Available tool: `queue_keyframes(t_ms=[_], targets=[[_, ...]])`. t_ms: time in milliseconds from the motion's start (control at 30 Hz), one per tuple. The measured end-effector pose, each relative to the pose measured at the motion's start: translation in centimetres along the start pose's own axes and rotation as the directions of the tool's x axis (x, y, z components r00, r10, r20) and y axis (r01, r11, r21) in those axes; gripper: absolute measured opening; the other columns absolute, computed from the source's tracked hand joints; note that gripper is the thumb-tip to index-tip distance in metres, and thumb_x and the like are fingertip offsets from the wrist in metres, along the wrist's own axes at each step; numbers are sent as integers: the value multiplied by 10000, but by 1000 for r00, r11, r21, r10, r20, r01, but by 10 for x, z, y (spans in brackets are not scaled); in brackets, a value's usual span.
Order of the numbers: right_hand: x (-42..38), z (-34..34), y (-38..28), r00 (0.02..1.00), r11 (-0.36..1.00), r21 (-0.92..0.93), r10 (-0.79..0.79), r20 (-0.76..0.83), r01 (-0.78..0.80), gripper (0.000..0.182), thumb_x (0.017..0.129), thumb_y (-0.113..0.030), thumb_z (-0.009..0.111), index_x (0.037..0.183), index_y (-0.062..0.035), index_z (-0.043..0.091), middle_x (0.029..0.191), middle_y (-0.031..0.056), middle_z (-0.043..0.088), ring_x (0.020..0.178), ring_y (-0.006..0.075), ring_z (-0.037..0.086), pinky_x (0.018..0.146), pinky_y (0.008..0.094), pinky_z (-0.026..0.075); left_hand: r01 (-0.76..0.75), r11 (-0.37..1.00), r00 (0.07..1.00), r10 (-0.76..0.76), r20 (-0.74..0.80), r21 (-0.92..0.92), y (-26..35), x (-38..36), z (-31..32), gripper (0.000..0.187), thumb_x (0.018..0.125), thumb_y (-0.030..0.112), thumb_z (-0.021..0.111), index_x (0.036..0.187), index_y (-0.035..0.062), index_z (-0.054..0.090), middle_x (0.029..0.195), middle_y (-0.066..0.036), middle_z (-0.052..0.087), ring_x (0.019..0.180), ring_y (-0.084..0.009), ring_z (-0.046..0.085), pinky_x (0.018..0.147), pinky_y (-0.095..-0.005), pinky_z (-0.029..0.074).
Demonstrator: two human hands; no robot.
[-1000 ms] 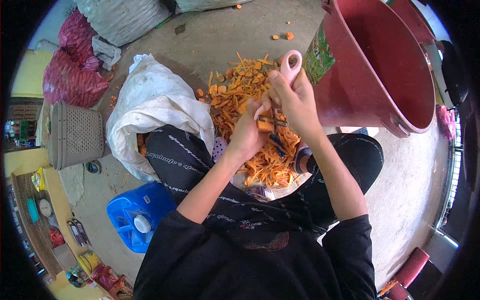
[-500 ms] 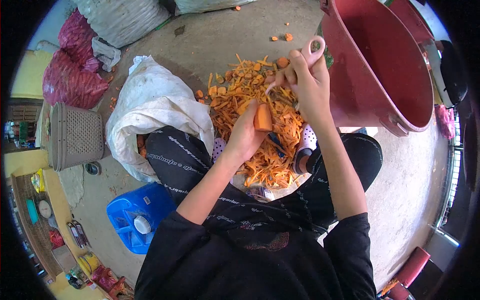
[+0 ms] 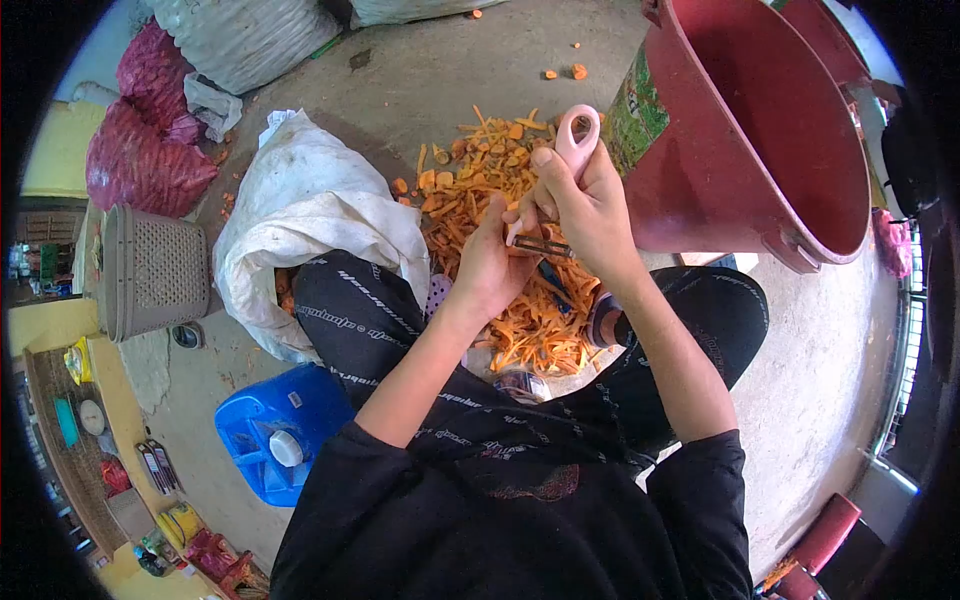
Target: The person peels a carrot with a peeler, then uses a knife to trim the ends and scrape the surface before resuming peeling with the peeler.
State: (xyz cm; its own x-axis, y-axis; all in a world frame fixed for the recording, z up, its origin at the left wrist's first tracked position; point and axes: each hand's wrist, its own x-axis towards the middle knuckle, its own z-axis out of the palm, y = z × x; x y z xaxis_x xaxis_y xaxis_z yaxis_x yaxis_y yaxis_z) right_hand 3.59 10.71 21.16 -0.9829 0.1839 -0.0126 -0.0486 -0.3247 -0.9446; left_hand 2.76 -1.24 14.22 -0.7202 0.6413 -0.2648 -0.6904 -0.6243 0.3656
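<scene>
My left hand (image 3: 488, 262) is closed around a carrot, now mostly hidden behind the fingers and the tool. In my right hand (image 3: 592, 205) is a vegetable peeler (image 3: 575, 152) with a pale pink handle, its ring end pointing up and away from me. The peeler's metal blade lies across the carrot, close to my left fingers. Beneath both hands, a heap of orange carrot peelings (image 3: 540, 345) with small carrot pieces covers the floor between my feet.
At my left knee lies an open white sack (image 3: 300, 195), with a blue jerrycan (image 3: 265, 430) nearer me. A large red tub (image 3: 700, 195) stands at the right. Further left are a grey woven basket (image 3: 160, 270) and red mesh sacks (image 3: 150, 165).
My right hand has come down and left with the peeler, bringing its blade onto the carrot. My left hand stays in nearly the same place, still holding the carrot.
</scene>
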Motion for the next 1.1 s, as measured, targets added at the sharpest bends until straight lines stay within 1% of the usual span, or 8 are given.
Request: queue_keyframes(t_ms=[167,267,367,533,700,833,1033,1100], targets=[[3,-3,7,1000,999,39,-4,10,4,149,941,-144,490,964,-67,365,634,-12,383,487,88,412,480,259,436,-6,999,1000,6,19,36,-2,-2,0,341,995,350,309,776,152,480,892,26,527,824,-115,501,803,-309,401],[13,-8,12,999,994,104,36,25,-38,186,927,-134,491,969,-18,352,636,5,402,478,102,462,468,259,445,-4,990,984,28,-175,138,-2,-2,11,326,993,389,308,935,129,496,759,13,482,763,-111,484,704,-289,404],[26,-4,14,997,994,96,54,-48,-49,204,919,-140,499,967,-11,349,640,12,417,485,108,475,467,260,465,-65,967,996,76,-35,244,3,3,4,332,978,398,354,929,114,519,892,9,528,817,-152,521,699,-291,432],[59,-34,24,982,981,-144,-149,-118,131,169,932,-136,489,971,-29,364,664,19,455,535,130,555,498,268,492,150,980,989,-149,-15,133,-6,-9,-2,433,954,458,388,957,43,510,837,-67,523,769,-191,520,643,-299,438],[41,-18,2,933,805,-510,-360,-17,302,232,917,-112,488,1047,26,355,683,64,509,549,134,586,486,275,488,16,968,992,16,-122,249,-8,-5,7,396,963,423,388,990,45,504,836,-59,545,772,-181,542,675,-326,442],[21,-15,-4,987,988,35,-149,-55,151,172,933,-130,471,977,-22,345,632,25,442,508,148,561,483,270,473,-12,981,997,25,-68,192,-1,-5,14,334,978,389,354,1021,96,508,838,-36,554,771,-157,542,691,-321,442],[-2,-4,-4,999,999,31,-23,-38,24,170,946,-157,486,1006,-57,361,619,4,385,493,119,463,486,281,440,11,983,993,-32,113,183,3,-2,0,435,987,441,270,968,96,534,872,7,530,779,-107,505,776,-292,431],[-4,1,-2,999,999,47,-26,-38,27,163,946,-152,486,995,-61,360,618,2,387,482,110,450,474,269,429,7,990,999,-2,-32,139,0,-2,4,455,986,453,257,890,104,534,821,11,513,762,-105,497,758,-288,427]])
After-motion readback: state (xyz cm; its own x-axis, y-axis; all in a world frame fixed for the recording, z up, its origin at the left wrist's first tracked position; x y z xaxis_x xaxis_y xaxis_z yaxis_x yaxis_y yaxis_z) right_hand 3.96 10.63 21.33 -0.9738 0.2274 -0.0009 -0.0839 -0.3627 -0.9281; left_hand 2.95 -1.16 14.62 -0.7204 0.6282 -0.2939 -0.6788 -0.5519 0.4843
